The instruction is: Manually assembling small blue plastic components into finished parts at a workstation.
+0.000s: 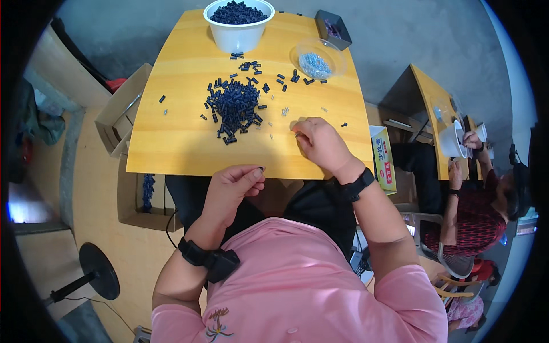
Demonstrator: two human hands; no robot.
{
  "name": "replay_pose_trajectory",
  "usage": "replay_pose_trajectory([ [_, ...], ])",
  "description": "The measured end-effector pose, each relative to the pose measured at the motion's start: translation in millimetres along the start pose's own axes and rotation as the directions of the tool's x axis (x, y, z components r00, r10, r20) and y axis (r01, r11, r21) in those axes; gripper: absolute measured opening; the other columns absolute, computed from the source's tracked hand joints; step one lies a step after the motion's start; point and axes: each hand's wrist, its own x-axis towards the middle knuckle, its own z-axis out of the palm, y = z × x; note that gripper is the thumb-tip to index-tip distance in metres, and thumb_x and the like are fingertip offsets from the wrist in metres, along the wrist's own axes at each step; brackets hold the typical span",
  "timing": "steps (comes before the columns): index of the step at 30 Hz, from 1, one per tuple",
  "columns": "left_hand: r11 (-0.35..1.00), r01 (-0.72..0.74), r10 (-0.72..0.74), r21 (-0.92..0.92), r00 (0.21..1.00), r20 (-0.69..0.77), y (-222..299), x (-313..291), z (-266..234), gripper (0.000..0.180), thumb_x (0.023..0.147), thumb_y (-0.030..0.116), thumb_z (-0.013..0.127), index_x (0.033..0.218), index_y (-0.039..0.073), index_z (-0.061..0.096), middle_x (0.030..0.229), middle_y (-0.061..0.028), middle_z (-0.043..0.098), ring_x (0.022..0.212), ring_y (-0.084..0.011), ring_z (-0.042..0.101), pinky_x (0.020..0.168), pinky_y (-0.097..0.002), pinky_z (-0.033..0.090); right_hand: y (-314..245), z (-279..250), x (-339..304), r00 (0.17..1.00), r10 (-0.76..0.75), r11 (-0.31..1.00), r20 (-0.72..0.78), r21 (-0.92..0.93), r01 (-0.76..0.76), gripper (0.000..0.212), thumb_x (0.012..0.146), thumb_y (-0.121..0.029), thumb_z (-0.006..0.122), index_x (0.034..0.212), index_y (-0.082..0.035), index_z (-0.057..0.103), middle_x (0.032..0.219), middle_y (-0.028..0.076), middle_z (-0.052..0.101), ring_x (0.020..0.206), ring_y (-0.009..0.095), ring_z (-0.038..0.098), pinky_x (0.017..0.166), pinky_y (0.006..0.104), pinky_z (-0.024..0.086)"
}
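My left hand (235,187) is just past the table's near edge, thumb and forefinger pinched on a small black plastic piece (262,168), most of it covered by the fingers. My right hand (321,142) rests low over the table with the fingertips closed together; whatever is between them is too small to name. Left of it lies a loose heap of short black cylindrical plastic pieces (233,106). A few tiny silvery metal parts (285,112) are scattered between the heap and my right hand.
At the table's far side stand a white tub (237,38) full of black pieces, a clear round dish (315,63) of small silvery parts and a dark open box (334,30). Cardboard boxes (137,197) flank the table's left. Another person (472,211) works at a table on the right.
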Motion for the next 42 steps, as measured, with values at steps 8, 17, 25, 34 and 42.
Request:
replay_pose_trajectory([
  [8, 1.000, 0.026, -0.026, -0.013, 1.000, 0.003, -2, -1, 1, 0.021, 0.085, 0.018, 0.062, 0.099, 0.001, 0.064, 0.081, -0.0042, 0.064, 0.070, -0.0095, 0.060, 0.064, -0.0195, 0.048, 6, -6, -1, 0.999, -0.022, 1.000, -0.030, -0.007, 0.022, 0.011, 0.073, -0.003, 0.056, 0.082, -0.001, 0.062, 0.077, 0.015, 0.059, 0.079, 0.032, 0.056, 0.071, 0.0384, 0.047],
  [17, 1.000, 0.019, -0.019, -0.006, 1.000, 0.008, -1, 0, 2, 0.021, 0.085, 0.017, 0.062, 0.099, 0.002, 0.065, 0.082, -0.0043, 0.065, 0.070, -0.0095, 0.061, 0.064, -0.0196, 0.049, 0, 8, 0, 0.998, -0.068, 0.980, 0.003, -0.189, 0.068, 0.002, 0.071, -0.001, 0.054, 0.071, -0.001, 0.056, 0.075, 0.015, 0.056, 0.081, 0.032, 0.054, 0.071, 0.0391, 0.048],
  [25, 1.000, 0.006, -0.006, 0.005, 1.000, -0.002, 1, -1, 3, 0.022, 0.085, 0.017, 0.063, 0.099, 0.001, 0.064, 0.082, -0.0047, 0.065, 0.071, -0.0094, 0.060, 0.065, -0.0199, 0.048, -19, 7, -14, 0.922, 0.386, 0.839, 0.034, 0.403, -0.366, 0.008, 0.071, 0.001, 0.059, 0.077, -0.001, 0.055, 0.066, 0.007, 0.054, 0.057, 0.017, 0.052, 0.057, 0.0265, 0.044],
  [34, 0.998, -0.024, 0.023, 0.066, 1.000, 0.015, 1, -3, 9, 0.021, 0.085, 0.016, 0.062, 0.099, 0.000, 0.064, 0.082, -0.0055, 0.065, 0.071, -0.0108, 0.061, 0.065, -0.0205, 0.048, -58, 15, -26, 0.888, 0.321, 0.272, 0.330, 0.866, -0.421, 0.011, 0.080, 0.004, 0.057, 0.090, -0.002, 0.059, 0.074, -0.003, 0.055, 0.067, 0.003, 0.050, 0.059, 0.0162, 0.041],
  [42, 0.990, -0.099, 0.093, 0.098, 0.994, 0.060, 3, -5, 10, 0.020, 0.085, 0.014, 0.062, 0.100, 0.001, 0.064, 0.083, -0.0048, 0.065, 0.072, -0.0094, 0.060, 0.065, -0.0203, 0.047, -60, 11, -32, 0.862, 0.316, 0.195, 0.397, 0.861, -0.469, 0.010, 0.084, -0.007, 0.062, 0.093, -0.005, 0.063, 0.077, -0.002, 0.062, 0.063, 0.003, 0.053, 0.056, 0.0158, 0.041],
])
